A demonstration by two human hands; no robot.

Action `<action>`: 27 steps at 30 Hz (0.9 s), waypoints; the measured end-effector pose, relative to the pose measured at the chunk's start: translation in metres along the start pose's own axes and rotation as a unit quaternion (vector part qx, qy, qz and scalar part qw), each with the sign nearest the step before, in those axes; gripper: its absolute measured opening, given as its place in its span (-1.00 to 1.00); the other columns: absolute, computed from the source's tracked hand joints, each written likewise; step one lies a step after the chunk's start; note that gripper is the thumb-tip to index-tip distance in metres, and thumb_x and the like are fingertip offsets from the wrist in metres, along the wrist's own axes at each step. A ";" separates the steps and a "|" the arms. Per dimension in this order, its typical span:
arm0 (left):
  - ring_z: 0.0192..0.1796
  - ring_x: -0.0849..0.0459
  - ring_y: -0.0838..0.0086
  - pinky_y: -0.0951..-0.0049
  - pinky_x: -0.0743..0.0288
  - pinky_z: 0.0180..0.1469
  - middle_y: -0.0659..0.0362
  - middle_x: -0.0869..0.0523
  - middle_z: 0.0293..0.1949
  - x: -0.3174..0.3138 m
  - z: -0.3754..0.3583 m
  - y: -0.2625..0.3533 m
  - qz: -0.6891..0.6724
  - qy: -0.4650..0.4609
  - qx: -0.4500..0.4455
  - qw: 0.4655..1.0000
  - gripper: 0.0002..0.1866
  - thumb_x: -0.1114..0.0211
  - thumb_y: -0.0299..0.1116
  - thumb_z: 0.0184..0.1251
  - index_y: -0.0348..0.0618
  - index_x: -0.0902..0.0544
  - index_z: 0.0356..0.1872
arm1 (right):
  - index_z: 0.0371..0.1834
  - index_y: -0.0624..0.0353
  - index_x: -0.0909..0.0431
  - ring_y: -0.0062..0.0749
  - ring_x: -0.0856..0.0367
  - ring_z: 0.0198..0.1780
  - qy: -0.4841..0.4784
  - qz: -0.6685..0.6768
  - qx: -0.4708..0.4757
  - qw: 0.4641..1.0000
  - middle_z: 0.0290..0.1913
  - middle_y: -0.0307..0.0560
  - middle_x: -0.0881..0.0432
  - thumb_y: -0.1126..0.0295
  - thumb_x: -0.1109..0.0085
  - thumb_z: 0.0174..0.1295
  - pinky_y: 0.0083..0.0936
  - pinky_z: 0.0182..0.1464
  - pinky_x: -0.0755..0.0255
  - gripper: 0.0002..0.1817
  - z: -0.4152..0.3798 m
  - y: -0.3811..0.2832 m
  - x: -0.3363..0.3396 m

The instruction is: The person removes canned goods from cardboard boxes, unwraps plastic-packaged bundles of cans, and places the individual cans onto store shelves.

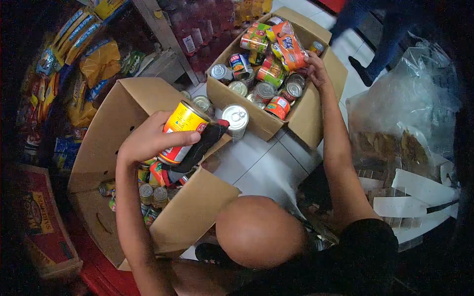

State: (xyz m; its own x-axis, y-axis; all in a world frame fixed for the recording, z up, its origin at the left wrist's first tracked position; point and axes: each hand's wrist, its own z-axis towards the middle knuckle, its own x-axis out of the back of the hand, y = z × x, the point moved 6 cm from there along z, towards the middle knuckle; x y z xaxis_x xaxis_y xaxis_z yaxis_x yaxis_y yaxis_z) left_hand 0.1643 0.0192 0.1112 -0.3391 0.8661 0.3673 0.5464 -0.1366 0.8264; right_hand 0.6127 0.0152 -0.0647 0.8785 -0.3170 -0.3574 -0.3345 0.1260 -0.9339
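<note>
My left hand [143,139] is wrapped around a yellow and red food can [186,121], tilted above the near cardboard box [101,148]. A dark cloth [206,143] with a red end is pressed against the can, under my thumb. Over at the far cardboard box [252,117], my right hand [318,73] has its fingers closed on the edge of an orange packet [290,47]. That packet lies on top of several cans, some with orange or green labels. Smaller cans [153,195] sit inside the near box, partly hidden by my left forearm.
A plain silver can [235,121] stands on the tiled floor [261,170] between the boxes. Snack packets [98,64] fill a shelf at left. Clear plastic wrapping [400,108] is heaped at right. Another person's leg [380,49] is at upper right.
</note>
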 end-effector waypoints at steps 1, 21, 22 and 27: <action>-0.37 -0.48 0.65 0.58 -0.38 -0.28 0.30 -0.60 -0.42 0.000 0.000 0.001 -0.003 0.002 -0.002 1.000 -0.53 -0.35 0.02 0.07 -0.23 -0.59 -0.24 | 0.19 0.26 -0.30 -0.18 -0.54 0.03 0.001 -0.004 0.003 1.000 0.04 0.01 -0.50 0.29 -0.18 0.08 -0.16 -0.09 -0.56 -0.42 0.000 0.000 0.001; -0.35 -0.51 0.63 0.57 -0.41 -0.26 0.28 -0.61 -0.40 0.001 -0.002 -0.002 0.000 0.018 0.000 1.000 -0.53 -0.35 0.01 0.07 -0.24 -0.59 -0.26 | 0.19 0.26 -0.22 0.03 -0.40 0.19 0.084 0.251 0.081 0.961 0.08 0.19 -0.46 0.47 -0.01 0.21 -0.13 0.29 -0.25 -0.54 -0.002 0.008 0.022; -0.34 -0.51 0.63 0.57 -0.41 -0.25 0.28 -0.61 -0.40 0.000 -0.003 0.001 -0.006 0.022 -0.001 1.000 -0.53 -0.35 0.01 0.07 -0.24 -0.59 -0.25 | 0.19 0.26 -0.22 0.03 -0.40 0.19 0.084 0.252 0.082 0.961 0.08 0.19 -0.46 0.47 -0.01 0.21 -0.13 0.29 -0.25 -0.54 -0.001 0.008 0.022; -0.34 -0.52 0.62 0.57 -0.41 -0.25 0.28 -0.61 -0.39 0.000 -0.003 0.001 -0.014 0.024 -0.005 1.000 -0.52 -0.35 0.02 0.07 -0.24 -0.59 -0.24 | -0.02 0.30 -0.50 -0.28 -0.53 0.02 0.078 -0.177 -0.072 0.978 -0.02 0.06 -0.56 0.38 -0.05 0.22 -0.43 0.08 -0.39 -0.69 0.000 0.019 -0.001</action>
State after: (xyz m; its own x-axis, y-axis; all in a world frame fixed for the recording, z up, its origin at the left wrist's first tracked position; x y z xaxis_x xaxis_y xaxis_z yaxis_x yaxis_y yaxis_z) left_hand 0.1630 0.0176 0.1135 -0.3910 0.8453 0.3640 0.5285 -0.1175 0.8407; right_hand 0.6051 0.0184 -0.0820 0.8889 -0.4581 0.0020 -0.0743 -0.1484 -0.9861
